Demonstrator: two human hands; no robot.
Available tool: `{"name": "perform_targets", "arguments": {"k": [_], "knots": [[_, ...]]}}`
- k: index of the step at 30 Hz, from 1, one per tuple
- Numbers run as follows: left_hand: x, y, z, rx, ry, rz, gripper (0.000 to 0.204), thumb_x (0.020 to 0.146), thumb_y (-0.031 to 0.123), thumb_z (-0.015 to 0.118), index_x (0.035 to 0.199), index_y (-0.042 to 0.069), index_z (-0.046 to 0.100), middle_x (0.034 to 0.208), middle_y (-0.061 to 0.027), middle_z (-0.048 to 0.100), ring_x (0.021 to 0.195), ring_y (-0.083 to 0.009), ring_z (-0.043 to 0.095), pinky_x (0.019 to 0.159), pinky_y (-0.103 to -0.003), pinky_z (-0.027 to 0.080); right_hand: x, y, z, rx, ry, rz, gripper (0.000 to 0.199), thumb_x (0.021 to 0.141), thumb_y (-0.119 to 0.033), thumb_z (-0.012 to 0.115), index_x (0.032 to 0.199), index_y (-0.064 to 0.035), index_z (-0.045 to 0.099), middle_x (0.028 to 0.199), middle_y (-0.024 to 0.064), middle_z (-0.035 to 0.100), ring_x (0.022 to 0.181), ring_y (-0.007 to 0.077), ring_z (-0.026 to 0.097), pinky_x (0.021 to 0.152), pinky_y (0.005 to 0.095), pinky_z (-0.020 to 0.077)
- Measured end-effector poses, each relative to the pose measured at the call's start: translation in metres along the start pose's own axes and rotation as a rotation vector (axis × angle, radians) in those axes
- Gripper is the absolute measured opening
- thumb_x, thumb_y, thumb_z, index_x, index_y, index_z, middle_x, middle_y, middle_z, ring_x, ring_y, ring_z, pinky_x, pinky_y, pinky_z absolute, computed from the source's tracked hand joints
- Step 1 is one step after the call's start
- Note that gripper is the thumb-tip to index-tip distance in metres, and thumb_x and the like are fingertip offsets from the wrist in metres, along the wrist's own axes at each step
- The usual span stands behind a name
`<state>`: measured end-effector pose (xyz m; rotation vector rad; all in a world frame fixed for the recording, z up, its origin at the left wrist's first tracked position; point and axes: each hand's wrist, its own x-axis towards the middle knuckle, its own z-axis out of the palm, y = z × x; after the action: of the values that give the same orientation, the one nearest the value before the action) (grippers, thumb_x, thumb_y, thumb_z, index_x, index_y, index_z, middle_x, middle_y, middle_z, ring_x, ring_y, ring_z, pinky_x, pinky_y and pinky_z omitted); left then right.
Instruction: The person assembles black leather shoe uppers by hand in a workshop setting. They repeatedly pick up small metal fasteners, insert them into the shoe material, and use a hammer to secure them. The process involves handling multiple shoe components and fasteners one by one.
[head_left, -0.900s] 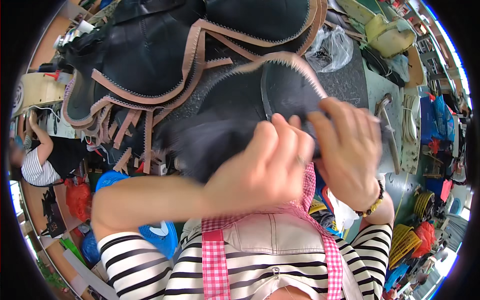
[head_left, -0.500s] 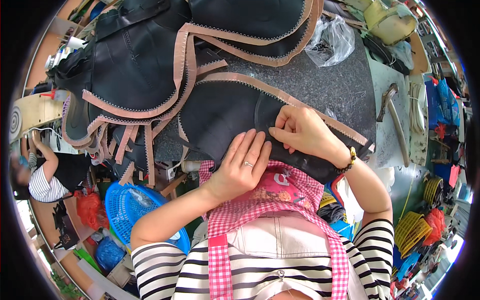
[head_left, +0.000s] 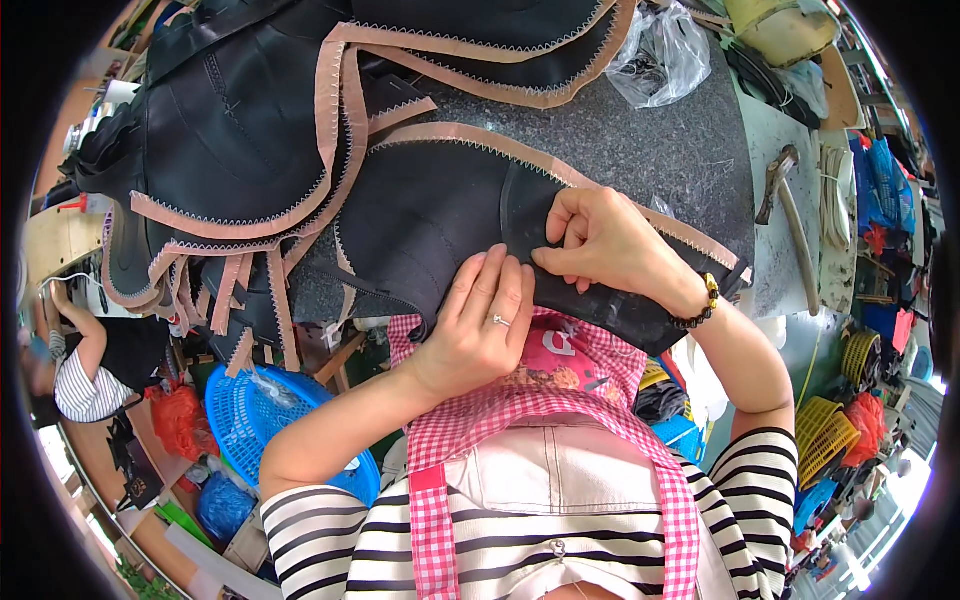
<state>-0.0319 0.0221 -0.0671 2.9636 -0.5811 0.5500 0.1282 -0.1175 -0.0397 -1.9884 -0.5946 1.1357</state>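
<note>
A black leather shoe upper piece [head_left: 420,210], edged with a tan zigzag-stitched strip, lies on the dark speckled table top close to my body. My left hand [head_left: 485,315], with a ring on one finger, rests flat on its near part, fingers stretched out side by side. Just right of those fingertips, my right hand [head_left: 605,245] is closed, thumb against curled fingers, low over the leather by a curved seam. Whatever is between the thumb and fingers is hidden. More black pieces with tan edging [head_left: 240,130] are heaped at the far left.
A hammer [head_left: 785,220] lies on the right of the table, and a clear plastic bag [head_left: 660,60] sits at the back. Below the table's left edge stands a blue basket [head_left: 235,425]. Another person [head_left: 85,370] works at the far left.
The leather pieces and table appear slightly higher and further left in the picture. Both hands keep their places on the leather, with the right thumb still beside the left fingertips.
</note>
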Motion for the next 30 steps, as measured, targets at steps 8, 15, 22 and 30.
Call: {"name": "perform_targets", "arguments": {"k": [8, 15, 22, 30], "knots": [[0.0, -0.002, 0.008, 0.083, 0.068, 0.077, 0.033, 0.073, 0.007, 0.06, 0.101, -0.01, 0.065, 0.104, -0.022, 0.063, 0.103, -0.0348, 0.064, 0.092, -0.043, 0.051, -0.005, -0.002, -0.003, -0.04, -0.004, -0.043, 0.027, 0.075, -0.017, 0.075, 0.081, 0.0039, 0.06, 0.059, 0.0091, 0.064, 0.048, 0.0146, 0.063, 0.047, 0.0257, 0.0489], [0.045, -0.01, -0.069, -0.289, -0.09, -0.086, 0.029, 0.071, 0.002, 0.06, 0.098, -0.004, 0.066, 0.097, -0.0135, 0.062, 0.09, -0.029, 0.064, 0.079, -0.041, 0.052, -0.099, -0.046, 0.002, -0.837, 0.358, -0.589, 0.068, 0.064, -0.02, 0.082, 0.123, -0.0024, 0.05, 0.123, 0.0186, 0.052, 0.114, 0.0384, 0.053, 0.096, 0.0436, 0.0442], [0.104, -0.059, -0.147, -0.901, -0.615, -0.304, 0.023, 0.072, -0.004, 0.066, 0.095, -0.003, 0.07, 0.085, -0.0125, 0.07, 0.078, -0.0189, 0.066, 0.071, -0.03, 0.051, -0.175, -0.084, -0.02, -0.868, 0.643, -1.06, 0.028, 0.055, -0.011, 0.069, 0.083, -0.0053, 0.068, 0.086, 0.0103, 0.067, 0.071, 0.0231, 0.066, 0.06, 0.0329, 0.0532], [0.097, -0.069, -0.133, -1.399, -1.026, -0.483, 0.026, 0.079, 0.005, 0.075, 0.103, -0.005, 0.069, 0.087, -0.001, 0.069, 0.076, -0.0041, 0.058, 0.07, -0.022, 0.047, -0.149, -0.08, -0.045, -0.486, 0.128, -0.807, 0.031, 0.076, -0.012, 0.076, 0.102, -0.0005, 0.064, 0.09, 0.0137, 0.064, 0.078, 0.0304, 0.065, 0.065, 0.0356, 0.0514]]}}
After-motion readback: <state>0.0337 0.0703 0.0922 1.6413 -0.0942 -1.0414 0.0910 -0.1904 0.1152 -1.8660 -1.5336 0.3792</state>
